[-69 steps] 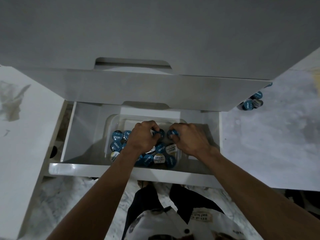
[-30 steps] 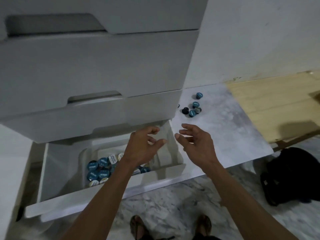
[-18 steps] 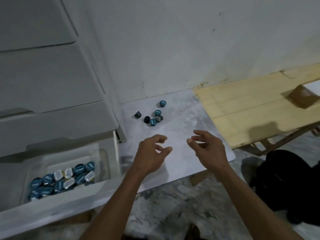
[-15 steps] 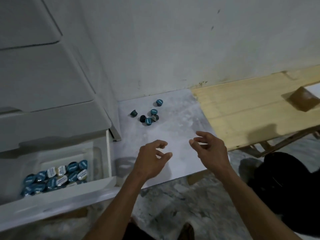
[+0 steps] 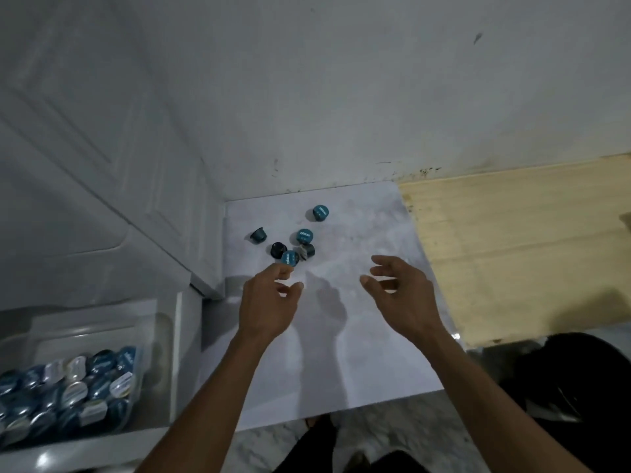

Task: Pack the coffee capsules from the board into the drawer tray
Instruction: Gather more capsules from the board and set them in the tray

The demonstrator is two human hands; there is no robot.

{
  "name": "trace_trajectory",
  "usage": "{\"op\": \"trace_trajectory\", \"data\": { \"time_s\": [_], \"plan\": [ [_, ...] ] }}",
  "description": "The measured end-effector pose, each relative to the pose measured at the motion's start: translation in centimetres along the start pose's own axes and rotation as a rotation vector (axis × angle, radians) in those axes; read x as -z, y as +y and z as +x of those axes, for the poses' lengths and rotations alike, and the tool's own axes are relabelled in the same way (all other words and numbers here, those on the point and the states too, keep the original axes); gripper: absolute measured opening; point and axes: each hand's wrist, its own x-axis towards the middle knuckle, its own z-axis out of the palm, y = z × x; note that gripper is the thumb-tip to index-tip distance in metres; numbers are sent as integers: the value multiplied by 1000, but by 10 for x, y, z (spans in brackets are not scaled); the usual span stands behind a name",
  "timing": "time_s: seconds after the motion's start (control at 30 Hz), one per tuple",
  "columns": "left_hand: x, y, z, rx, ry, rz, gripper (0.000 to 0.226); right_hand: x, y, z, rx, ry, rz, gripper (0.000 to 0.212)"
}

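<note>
Two bare hands hover over the pale marbled board [image 5: 358, 353], both empty, fingers loosely curled and spread apart; neither touches anything; the left hand [image 5: 264, 308] sits lower left of the loose capsules, its index fingertip just short of the nearest blue capsule [image 5: 290, 258], with a gap between them as far as can be told; the right hand [image 5: 404, 298] is off to the right of that cluster, palm turned inward, well apart from every capsule; dark shadows of both hands fall on the board between them.

Beyond the left hand's fingertips six capsules lie on the board; behind the nearest one stand a black capsule [image 5: 278, 249] and a dark one tipped on its side [image 5: 307, 250], the three bunched close together; just past them is a second blue-topped capsule [image 5: 305, 235]; further left a dark teal capsule [image 5: 258, 234] lies tilted alone; furthest from the hands a third blue-topped one [image 5: 320, 213] sits near the wall [image 5: 341, 97].

Down and to the left of the left forearm, the white drawer [image 5: 177, 353] stands pulled out; inside it a clear tray [image 5: 160, 332] holds many capsules [image 5: 68, 387], blue and silver tops crowded together.

To the right of the right hand a wooden plank [image 5: 529, 250] butts against the board's edge; below the right forearm a black bag [image 5: 563, 387] lies on the floor.
</note>
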Motion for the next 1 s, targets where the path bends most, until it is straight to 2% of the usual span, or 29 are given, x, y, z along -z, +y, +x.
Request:
{"op": "trace_trajectory", "data": {
  "time_s": [0.17, 0.3, 0.4, 0.53, 0.77, 0.83, 1.0],
  "plan": [
    [-16, -24, 31, 80, 76, 26, 36, -32, 3, 48, 105, -102, -168, 39],
    [-35, -36, 47, 130, 86, 61, 47, -67, 15, 81, 332, -251, -404, 42],
    [-52, -42, 54, 149, 98, 53, 48, -92, 27, 103, 444, -320, -518, 47],
    [-69, -45, 62, 169, 160, 170, 43, -111, 44, 117, 555, -306, -571, 43],
    [-84, -52, 70, 135, 215, 175, 39, -122, 59, 125, 736, -220, -602, 40],
    [-87, -54, 72, 128, 225, 180, 39, -125, 61, 127, 743, -230, -620, 42],
    [-92, -57, 74, 96, 266, 187, 36, -130, 69, 132, 717, -176, -619, 30]
  ]
}}
